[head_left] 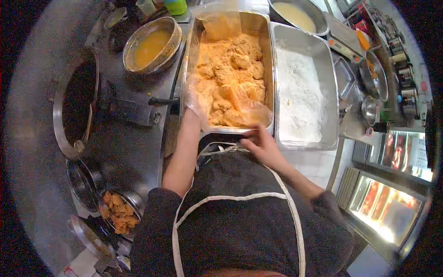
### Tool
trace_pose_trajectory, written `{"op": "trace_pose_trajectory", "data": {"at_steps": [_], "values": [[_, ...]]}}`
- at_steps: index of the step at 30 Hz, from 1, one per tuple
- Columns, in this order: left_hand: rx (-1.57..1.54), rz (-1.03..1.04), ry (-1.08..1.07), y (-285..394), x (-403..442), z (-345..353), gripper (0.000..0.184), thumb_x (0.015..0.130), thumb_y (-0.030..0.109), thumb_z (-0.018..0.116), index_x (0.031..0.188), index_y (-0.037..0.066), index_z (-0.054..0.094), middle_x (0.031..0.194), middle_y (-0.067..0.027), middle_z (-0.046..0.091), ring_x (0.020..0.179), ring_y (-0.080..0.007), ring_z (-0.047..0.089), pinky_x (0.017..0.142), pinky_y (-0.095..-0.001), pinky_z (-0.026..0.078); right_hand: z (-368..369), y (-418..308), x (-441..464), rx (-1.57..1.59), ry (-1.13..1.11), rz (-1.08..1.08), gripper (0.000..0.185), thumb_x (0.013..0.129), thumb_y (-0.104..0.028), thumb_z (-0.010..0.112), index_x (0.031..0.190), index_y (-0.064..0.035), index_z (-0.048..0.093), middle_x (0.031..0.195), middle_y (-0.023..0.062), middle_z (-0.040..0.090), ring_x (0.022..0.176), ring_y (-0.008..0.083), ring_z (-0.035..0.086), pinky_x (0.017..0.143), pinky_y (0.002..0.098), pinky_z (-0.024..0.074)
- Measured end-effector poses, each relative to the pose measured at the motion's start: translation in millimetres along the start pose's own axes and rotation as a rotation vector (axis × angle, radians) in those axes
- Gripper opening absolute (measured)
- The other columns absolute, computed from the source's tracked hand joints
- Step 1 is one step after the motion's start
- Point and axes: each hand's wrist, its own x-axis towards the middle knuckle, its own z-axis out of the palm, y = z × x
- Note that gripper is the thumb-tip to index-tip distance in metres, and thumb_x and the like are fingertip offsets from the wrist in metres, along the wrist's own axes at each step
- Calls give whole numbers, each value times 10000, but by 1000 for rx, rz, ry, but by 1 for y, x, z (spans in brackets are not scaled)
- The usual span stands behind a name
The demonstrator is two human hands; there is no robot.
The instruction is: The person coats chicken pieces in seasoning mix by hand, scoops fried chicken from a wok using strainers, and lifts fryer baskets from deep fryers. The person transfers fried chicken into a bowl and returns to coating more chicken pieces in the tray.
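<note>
A deep metal tray point(271, 69) holds several pieces of chicken point(240, 60) in an orange, crumbly coating. My left hand point(196, 106) is at the tray's left wall, inside a clear plastic glove; blur hides its fingers. At the tray's front rim is my right hand point(260, 145), bare, with the thumb apart from the bent fingers. A crumpled piece of clear plastic point(251, 111) lies over the coated chicken just beyond that hand; whether the fingers touch it I cannot tell. More plastic film point(221, 25) hangs at the tray's far end.
White flour fills a second metal tray point(300, 92) on the right. A bowl of yellow liquid point(152, 46) stands back left, near a large dark pot point(76, 101). Fried pieces point(120, 212) sit in a bowl lower left. A scale point(344, 44) stands back right.
</note>
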Motion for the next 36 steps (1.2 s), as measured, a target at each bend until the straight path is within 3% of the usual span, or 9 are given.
{"op": "trace_pose_trajectory", "data": {"at_steps": [3,8,11,14,20,26,29,33,36], "values": [[329,-83,126,-9,-3,-13,643,808,430,476,1314,71,307,1246,-137,398,1115,-283,397,930,-463,316,-24,-4,2,659,15,539,513,823,-117,587,1217,-6,279,898,131,550,695,195,600,575,291,517],[1094,78,114,-27,-36,4,803,748,155,627,1372,94,125,941,-127,572,857,-214,554,735,-323,465,-32,59,48,385,149,331,231,809,-205,609,862,2,522,617,90,546,455,173,545,387,282,448],[899,179,-318,-27,-56,9,920,736,24,654,1370,93,-10,938,-153,606,795,-205,604,725,-300,505,-37,77,39,563,131,333,271,765,-225,660,619,-20,558,532,73,544,406,154,521,353,273,390],[554,-52,-259,-27,-67,20,969,727,-27,648,1376,128,-55,927,-175,601,822,-221,604,715,-308,509,-42,12,15,650,153,615,299,753,-196,659,534,-26,548,527,67,540,398,132,488,352,271,363],[846,87,-426,-30,-80,26,951,773,66,622,1353,54,-131,938,-165,611,808,-199,612,738,-303,499,-19,42,66,54,327,-54,172,763,-173,625,729,-5,629,655,46,583,549,128,528,504,267,431],[507,8,-303,-75,-12,-11,908,694,55,713,1333,-29,73,1146,-170,500,989,-205,519,844,-300,450,18,3,87,485,229,-290,191,795,-173,529,841,-18,631,656,19,562,633,122,536,571,252,430],[545,282,-277,-42,-69,44,834,681,14,705,1311,-2,159,1111,-163,509,928,-204,548,828,-279,464,7,24,99,630,91,-48,203,790,-135,481,879,-20,622,676,34,575,665,134,550,595,257,443],[756,487,-225,-37,-74,28,799,684,38,705,1295,22,191,934,-71,590,783,-155,578,744,-264,488,20,68,131,-163,-20,-107,136,810,-159,504,826,-65,602,717,-10,540,573,80,440,519,228,348],[1442,377,-176,-33,-77,15,776,698,133,704,1289,22,215,847,-32,622,762,-142,586,695,-270,486,28,72,151,-274,96,-223,128,838,-178,504,843,-73,577,721,-3,551,576,127,477,570,274,415]]}}
